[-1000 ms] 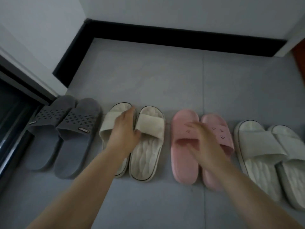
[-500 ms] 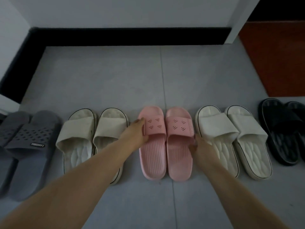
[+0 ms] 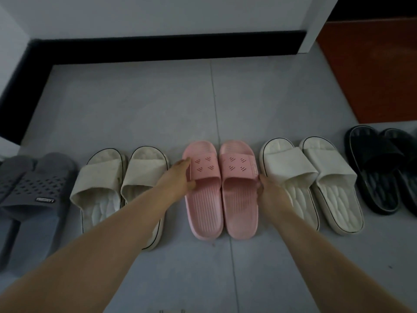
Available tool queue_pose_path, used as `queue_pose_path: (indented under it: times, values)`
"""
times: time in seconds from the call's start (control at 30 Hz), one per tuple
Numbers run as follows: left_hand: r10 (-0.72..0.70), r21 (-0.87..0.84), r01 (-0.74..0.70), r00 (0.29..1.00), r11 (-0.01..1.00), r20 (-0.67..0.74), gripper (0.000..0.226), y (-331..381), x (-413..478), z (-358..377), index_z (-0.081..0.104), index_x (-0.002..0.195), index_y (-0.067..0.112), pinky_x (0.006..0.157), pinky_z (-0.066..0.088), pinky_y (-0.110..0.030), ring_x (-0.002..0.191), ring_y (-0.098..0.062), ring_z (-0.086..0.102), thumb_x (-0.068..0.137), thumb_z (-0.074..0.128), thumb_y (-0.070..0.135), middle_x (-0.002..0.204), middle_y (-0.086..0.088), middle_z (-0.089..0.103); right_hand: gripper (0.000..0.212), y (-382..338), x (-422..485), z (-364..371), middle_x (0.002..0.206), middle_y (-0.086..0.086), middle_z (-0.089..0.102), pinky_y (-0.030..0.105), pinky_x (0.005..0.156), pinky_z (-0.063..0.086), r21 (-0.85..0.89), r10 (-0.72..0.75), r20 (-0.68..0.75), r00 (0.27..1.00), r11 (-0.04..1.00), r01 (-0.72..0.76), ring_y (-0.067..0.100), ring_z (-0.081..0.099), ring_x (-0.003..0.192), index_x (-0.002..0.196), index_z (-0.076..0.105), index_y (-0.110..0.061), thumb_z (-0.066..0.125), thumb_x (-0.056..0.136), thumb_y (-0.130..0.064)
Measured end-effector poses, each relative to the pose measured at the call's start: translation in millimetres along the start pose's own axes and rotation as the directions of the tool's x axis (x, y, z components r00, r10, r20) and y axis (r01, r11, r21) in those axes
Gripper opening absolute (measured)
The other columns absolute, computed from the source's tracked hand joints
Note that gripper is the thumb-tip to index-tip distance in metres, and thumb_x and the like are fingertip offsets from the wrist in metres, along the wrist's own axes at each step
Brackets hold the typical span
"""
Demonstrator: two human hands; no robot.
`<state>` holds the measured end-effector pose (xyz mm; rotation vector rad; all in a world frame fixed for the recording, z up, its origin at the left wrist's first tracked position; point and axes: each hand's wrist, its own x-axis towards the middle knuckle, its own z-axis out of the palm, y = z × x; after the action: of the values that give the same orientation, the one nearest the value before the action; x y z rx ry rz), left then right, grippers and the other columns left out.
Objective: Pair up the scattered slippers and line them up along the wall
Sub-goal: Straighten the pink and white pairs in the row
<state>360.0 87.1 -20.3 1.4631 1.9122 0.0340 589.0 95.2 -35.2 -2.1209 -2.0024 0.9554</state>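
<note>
Five pairs of slippers stand in a row on the grey floor, toes toward the far wall. From the left: a grey pair (image 3: 33,190), a cream pair (image 3: 117,184), a pink pair (image 3: 218,188), a white pair (image 3: 311,184) and a black pair (image 3: 383,168). My left hand (image 3: 178,179) grips the outer edge of the left pink slipper's strap. My right hand (image 3: 268,188) holds the outer side of the right pink slipper. The two pink slippers touch side by side.
A white wall with a black baseboard (image 3: 171,50) runs across the back and down the left. A white door frame (image 3: 316,26) and a reddish-brown floor area (image 3: 370,71) lie at the back right. Bare grey tile (image 3: 158,105) separates the slippers from the wall.
My left hand left the cream pair and went to the pink pair, and my right hand shifted to its right side. The view panned right, bringing the black pair into sight.
</note>
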Motion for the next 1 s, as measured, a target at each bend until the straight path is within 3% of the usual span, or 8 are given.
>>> queue_pose_path:
  times: [0.17, 0.37, 0.47, 0.6, 0.67, 0.8, 0.9, 1.0]
  values:
    - [0.077, 0.087, -0.078, 0.997, 0.993, 0.014, 0.097, 21.3, 7.2, -7.6, 0.018, 0.143, 0.012, 0.109, 0.034, -0.041, 0.130, -0.035, 0.038, 0.068, 0.074, 0.037, 0.146, -0.019, 0.031, 0.057, 9.6, -23.5, -33.3, 0.127, 0.013, 0.055, 0.031, 0.084, 0.043, 0.050, -0.007, 0.188, 0.982, 0.999, -0.002, 0.031, 0.057, 0.109, 0.144, 0.021, -0.024, 0.044, 0.093, -0.013]
    - [0.404, -0.034, -0.404, 0.915, 0.914, 0.007, 0.095, 98.7, 14.4, -48.8, 0.017, 0.145, 0.016, 0.110, 0.031, -0.036, 0.131, -0.030, 0.038, 0.071, 0.075, 0.028, 0.146, -0.014, 0.036, 0.053, 57.3, -39.9, -126.4, 0.137, 0.009, 0.046, 0.036, 0.102, 0.038, -0.055, 0.149, 0.233, 0.961, 0.989, -0.140, 0.027, 0.050, 0.120, 0.140, 0.031, -0.020, 0.053, 0.091, -0.017]
    - [0.463, -0.167, -0.445, 0.881, 0.880, 0.094, 0.079, 148.7, 16.2, -49.9, 0.029, 0.140, 0.015, 0.097, 0.037, -0.026, 0.118, -0.021, 0.050, 0.075, 0.073, 0.024, 0.138, -0.006, 0.047, 0.055, 85.6, -31.6, -162.6, 0.136, 0.011, 0.045, 0.037, 0.096, 0.043, -0.188, 0.188, 0.221, 0.957, 0.971, -0.147, 0.027, 0.054, 0.113, 0.141, 0.028, -0.019, 0.051, 0.092, -0.020]
    - [0.318, -0.202, -0.264, 0.895, 0.943, 0.312, 0.071, 197.8, 24.2, -6.9, 0.036, 0.137, 0.014, 0.101, 0.040, -0.029, 0.119, -0.017, 0.050, 0.077, 0.071, 0.026, 0.139, -0.003, 0.047, 0.057, 114.9, -1.0, -198.0, 0.124, 0.008, 0.047, 0.019, 0.076, 0.037, -0.410, 0.056, 0.370, 0.927, 0.906, 0.109, 0.011, 0.051, 0.087, 0.143, 0.025, -0.017, 0.050, 0.091, -0.022]
    - [0.213, -0.061, -0.204, 0.923, 0.977, 0.320, 0.077, 215.8, 29.6, 21.1, 0.030, 0.140, 0.015, 0.108, 0.035, -0.032, 0.128, -0.022, 0.042, 0.077, 0.070, 0.030, 0.144, -0.006, 0.040, 0.060, 125.3, 9.9, -214.9, 0.143, 0.006, 0.038, 0.019, 0.085, 0.034, -0.471, -0.023, 0.431, 0.902, 0.846, 0.247, 0.015, 0.052, 0.107, 0.145, 0.022, -0.022, 0.050, 0.092, -0.024]
    - [0.027, 0.225, -0.072, 0.980, 0.972, 0.197, 0.087, 228.4, 28.1, 73.6, 0.014, 0.145, 0.016, 0.106, 0.036, -0.035, 0.132, -0.030, 0.038, 0.078, 0.067, 0.035, 0.146, -0.017, 0.034, 0.064, 152.3, 32.9, -225.7, 0.148, 0.006, 0.033, 0.016, 0.083, 0.033, -0.397, -0.142, 0.521, 0.842, 0.833, 0.386, 0.019, 0.050, 0.116, 0.145, 0.021, -0.023, 0.054, 0.091, -0.025]
    - [-0.111, 0.165, 0.095, 0.990, 0.982, 0.090, 0.081, 227.2, 22.2, 98.6, 0.011, 0.144, 0.031, 0.099, 0.043, -0.034, 0.123, -0.032, 0.047, 0.081, 0.060, 0.044, 0.142, -0.016, 0.038, 0.068, 177.2, 57.4, -213.2, 0.136, 0.009, 0.048, 0.021, 0.076, 0.041, -0.234, -0.196, 0.549, 0.812, 0.897, 0.375, 0.014, 0.051, 0.094, 0.143, 0.019, -0.017, 0.057, 0.088, -0.025]
    - [-0.142, 0.034, 0.145, 0.988, 0.989, -0.066, 0.065, 231.8, 19.3, 108.4, 0.024, 0.143, 0.029, 0.099, 0.038, -0.030, 0.124, -0.029, 0.047, 0.087, 0.056, 0.029, 0.142, -0.015, 0.041, 0.082, 195.7, 86.0, -196.0, 0.135, 0.014, 0.049, 0.038, 0.095, 0.046, -0.111, -0.258, 0.503, 0.825, 0.927, 0.357, 0.026, 0.055, 0.110, 0.147, 0.000, -0.018, 0.056, 0.088, -0.022]
